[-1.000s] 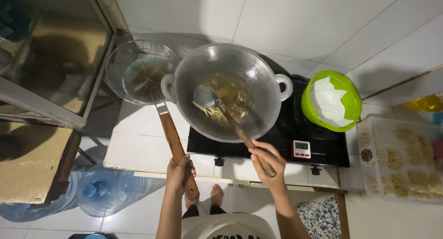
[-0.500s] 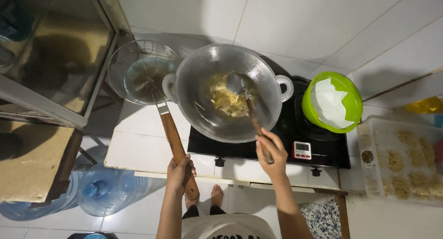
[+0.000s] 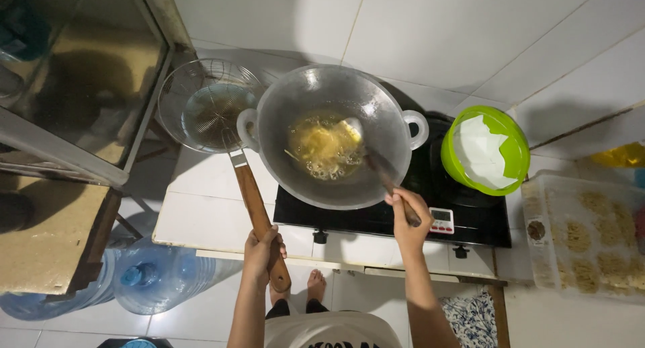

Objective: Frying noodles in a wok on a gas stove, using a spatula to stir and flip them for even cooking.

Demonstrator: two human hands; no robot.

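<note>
- Wooden handle first: we grip it in our left hand [image 3: 263, 248], fingers wrapped tight round its lower part, at about 7 o'clock from the wok.
- That handle runs up toward 11 o'clock to a wire skimmer [image 3: 209, 106], whose round basket hangs just beside the wok's left rim, over the counter's far left corner.
- Our right hand [image 3: 408, 217] is closed on the end of a spatula [image 3: 376, 166], at about 5 o'clock from the wok's middle.
- From that hand the spatula slants up toward 10 o'clock, and its pale blade sits in the oil at the edge of the food.
- We see the wok [image 3: 329, 93], grey metal with two loop ears, standing on a black stove [image 3: 463, 217].
- At the wok's bottom lies a yellow clump of food [image 3: 322, 146] in bubbling oil.
- On the stove's front edge, just beside our right hand at 3 o'clock, stands a small white timer [image 3: 441, 220].
- At 3 o'clock from the wok is a green bowl [image 3: 514, 146] lined with white paper, touching the stove's right end.
- Farther toward 4 o'clock a clear tray [image 3: 537, 187] holds rows of pale noodle nests.
- White tiles cover the counter [image 3: 201, 217] under the skimmer handle.
- Below its left edge, at 8 o'clock, lie blue water jugs [image 3: 161, 277] on the floor.
- Our bare feet show below the counter's edge.
</note>
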